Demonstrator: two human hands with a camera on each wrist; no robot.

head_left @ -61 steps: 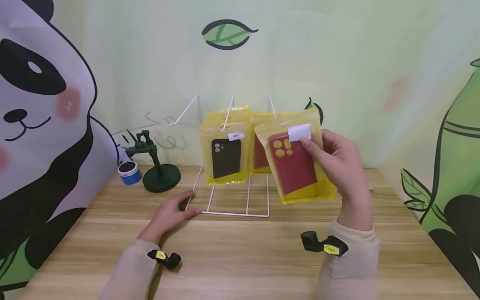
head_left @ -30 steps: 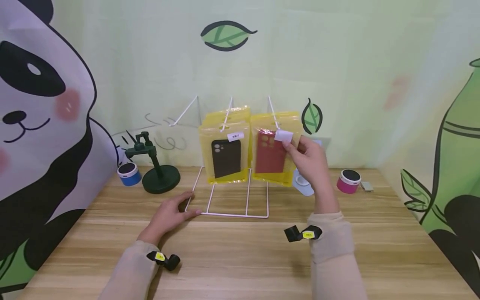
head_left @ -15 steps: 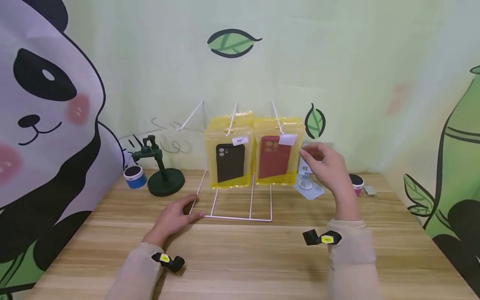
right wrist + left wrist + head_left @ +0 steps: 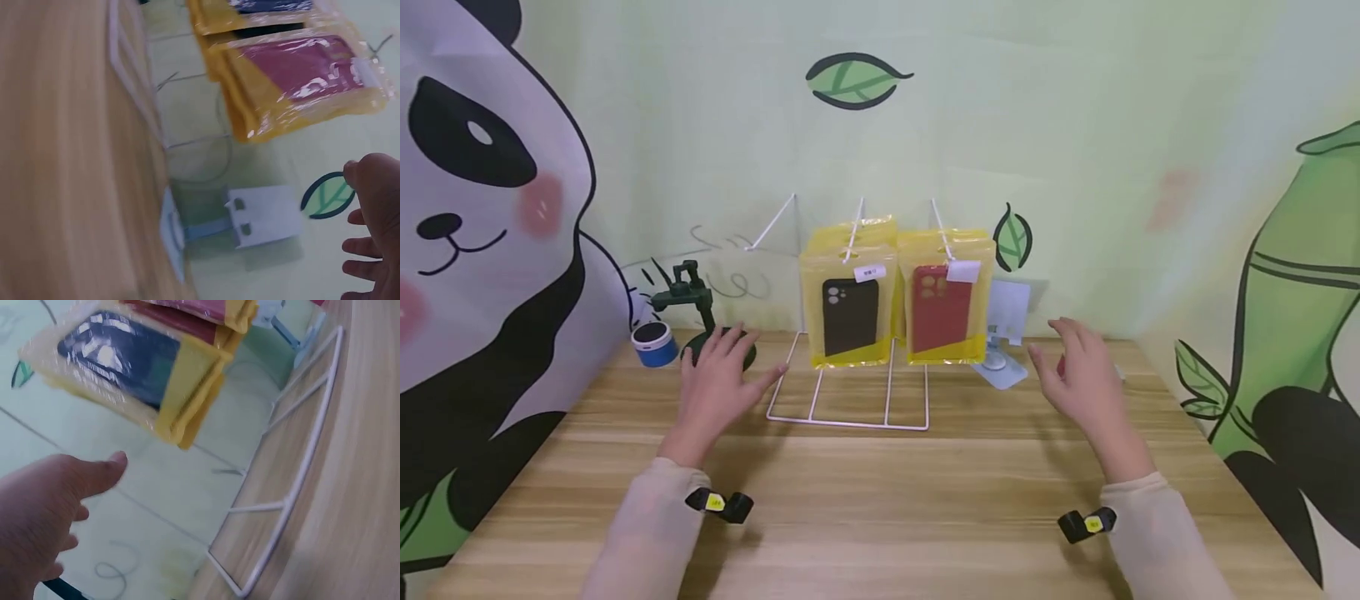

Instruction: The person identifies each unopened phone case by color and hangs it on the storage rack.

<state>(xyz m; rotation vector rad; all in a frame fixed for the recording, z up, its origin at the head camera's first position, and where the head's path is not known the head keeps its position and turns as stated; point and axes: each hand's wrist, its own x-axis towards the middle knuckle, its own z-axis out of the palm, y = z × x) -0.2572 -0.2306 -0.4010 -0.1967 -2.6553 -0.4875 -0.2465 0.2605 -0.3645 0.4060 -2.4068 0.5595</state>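
Note:
My left hand (image 4: 718, 396) is raised off the table with fingers spread, in front of a dark green stand (image 4: 703, 304) and left of the white wire rack (image 4: 850, 424). On the rack's middle hook hang yellow bags; the front one holds a black phone case (image 4: 850, 318). A bag with a red phone case (image 4: 940, 312) and a white label hangs from the right hook, more bags behind it. My right hand (image 4: 1086, 392) hovers right of a pale blue phone stand (image 4: 1009, 312), fingers loosely bent and holding nothing. Both wrist views show the hands apart from the bags.
A small blue speaker (image 4: 655, 345) stands at the left, beside the green stand. The rack's left hook (image 4: 771, 223) carries no bag. A wall cloth with a painted panda (image 4: 497, 208) and leaves surrounds the wooden table (image 4: 880, 517).
My right hand hung the bagged red phone case on the right hook, let go and drew back to the right. My left hand has released the rack's base and lifted away leftward.

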